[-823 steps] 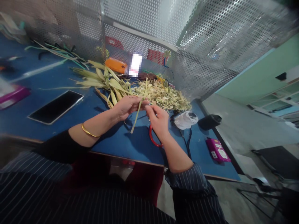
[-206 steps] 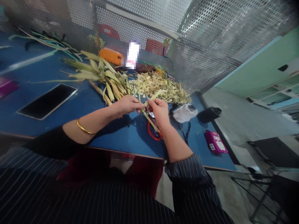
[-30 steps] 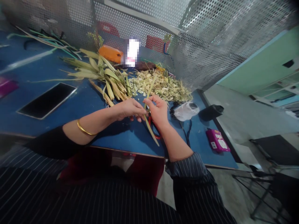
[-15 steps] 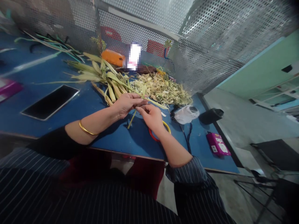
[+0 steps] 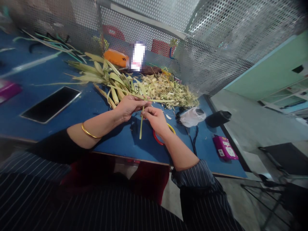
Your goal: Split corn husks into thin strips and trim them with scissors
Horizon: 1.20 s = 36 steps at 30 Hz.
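My left hand (image 5: 128,108) is closed in a pinch on corn husk strips (image 5: 158,100) that cross at its fingertips. One strip points right and another stands upward. A narrow strip end (image 5: 141,128) hangs toward me from the crossing, and the fingers of my right hand (image 5: 157,119) are pinched on it. The two hands are close together above the table. Just beyond my left hand lies a bundle of whole corn husks (image 5: 114,93). A heap of shredded husk (image 5: 173,91) lies behind the strips. A red and yellow ring (image 5: 157,138) is partly hidden under my right wrist.
On the blue table (image 5: 115,141) are a phone (image 5: 51,104), a white thread spool (image 5: 192,117), a black spool (image 5: 218,118) and a purple packet (image 5: 225,147). An orange packet (image 5: 115,57) and a blurred bright screen (image 5: 138,57) stand before a perforated metal partition (image 5: 141,29).
The narrow strip end has swung from slanting left to hanging nearly straight toward me. The strip at the right now lies straighter. My hands have stayed almost in place.
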### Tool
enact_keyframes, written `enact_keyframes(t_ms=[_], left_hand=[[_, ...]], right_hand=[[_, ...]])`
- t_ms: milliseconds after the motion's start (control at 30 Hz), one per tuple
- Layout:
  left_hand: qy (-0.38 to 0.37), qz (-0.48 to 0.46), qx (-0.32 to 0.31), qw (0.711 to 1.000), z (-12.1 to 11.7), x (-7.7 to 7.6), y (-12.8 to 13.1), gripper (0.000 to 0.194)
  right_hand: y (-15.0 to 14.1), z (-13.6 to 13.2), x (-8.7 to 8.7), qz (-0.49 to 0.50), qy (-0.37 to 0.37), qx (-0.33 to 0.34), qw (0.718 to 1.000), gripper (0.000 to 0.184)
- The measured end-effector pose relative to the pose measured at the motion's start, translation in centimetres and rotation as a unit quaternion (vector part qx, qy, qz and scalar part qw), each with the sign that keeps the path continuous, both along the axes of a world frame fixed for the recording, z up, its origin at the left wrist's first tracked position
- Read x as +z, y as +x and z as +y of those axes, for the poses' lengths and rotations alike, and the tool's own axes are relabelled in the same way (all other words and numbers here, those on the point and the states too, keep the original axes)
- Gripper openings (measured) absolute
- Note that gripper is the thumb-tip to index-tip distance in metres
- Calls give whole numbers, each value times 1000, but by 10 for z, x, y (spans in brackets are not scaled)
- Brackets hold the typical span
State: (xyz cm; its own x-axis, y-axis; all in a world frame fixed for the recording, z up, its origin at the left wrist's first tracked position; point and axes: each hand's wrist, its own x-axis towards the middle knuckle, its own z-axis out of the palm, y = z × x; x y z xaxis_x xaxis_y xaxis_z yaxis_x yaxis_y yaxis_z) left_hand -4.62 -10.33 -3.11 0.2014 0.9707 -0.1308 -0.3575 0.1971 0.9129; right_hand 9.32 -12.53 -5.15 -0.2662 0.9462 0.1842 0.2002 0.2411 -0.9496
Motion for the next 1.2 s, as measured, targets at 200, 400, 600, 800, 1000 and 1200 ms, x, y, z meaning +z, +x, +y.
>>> enact_keyframes(t_ms=[200, 400, 600, 800, 1000, 1200], left_hand=[[-8, -9, -23, 1000, 2, 2, -4, 12], [-33, 8, -59, 998, -4, 1, -2, 20], [-30, 59, -43, 997, -6, 4, 0, 14], [-41, 74, -58, 995, -6, 5, 0, 7], [-26, 50, -59, 997, -5, 3, -1, 10], [-13, 12, -60, 998, 0, 1, -4, 14]], right_hand=[[6, 10, 6, 177, -76, -142, 971, 31], [9, 16, 4, 280, -83, -132, 947, 32], [8, 15, 3, 244, -38, -175, 953, 22], [10, 18, 3, 271, -43, -185, 943, 21], [14, 20, 3, 288, -48, -166, 942, 29], [16, 18, 11, 229, -51, -162, 959, 34]])
